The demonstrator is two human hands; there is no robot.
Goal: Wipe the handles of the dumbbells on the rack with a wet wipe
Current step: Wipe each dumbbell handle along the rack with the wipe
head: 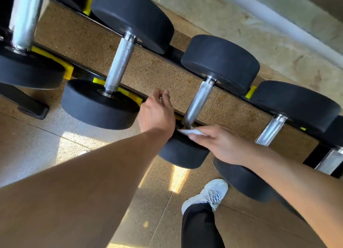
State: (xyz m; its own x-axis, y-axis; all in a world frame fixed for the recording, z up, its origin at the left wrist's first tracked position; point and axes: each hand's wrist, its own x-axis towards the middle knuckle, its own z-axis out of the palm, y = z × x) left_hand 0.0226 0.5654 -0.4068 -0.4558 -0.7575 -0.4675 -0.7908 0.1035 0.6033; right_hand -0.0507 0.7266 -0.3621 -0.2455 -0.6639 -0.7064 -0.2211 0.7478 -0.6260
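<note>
Floor: speckled tan stone floor [78,43], seen under and between the rails of the rack and around it, with sunlit patches on the near side.
Rack: one black metal dumbbell rack with two parallel rails [161,95], running from upper left to lower right; this is the landmark for the rest.
Dumbbells: five black round-headed dumbbells with chrome handles lie across the rack in a row; the middle dumbbell [220,62] is the one next to the hands, with two more to its left along the rack and two to its right.
Handle: knurled chrome handle [199,102] of the middle dumbbell, spanning the gap between the rack's two rails.
Cradles: several yellow plastic cradles [67,69] sit on the rack's rails under the dumbbell heads; the full count is hidden.
Leg and shoe: one black trouser leg [200,227] and one white laced trainer [209,194], on the floor on the near side of the rack.
Left hand: left hand [156,112] over the rack's near rail, just left of the middle handle, fingers curled loosely and holding nothing.
Right hand: right hand [220,141] over the near head of the middle dumbbell, thumb and fingers pinching the wipe.
Wipe: one white folded wet wipe [187,131], at the near end of the middle handle, by the rack's near rail; whether it touches the chrome cannot be told.
</note>
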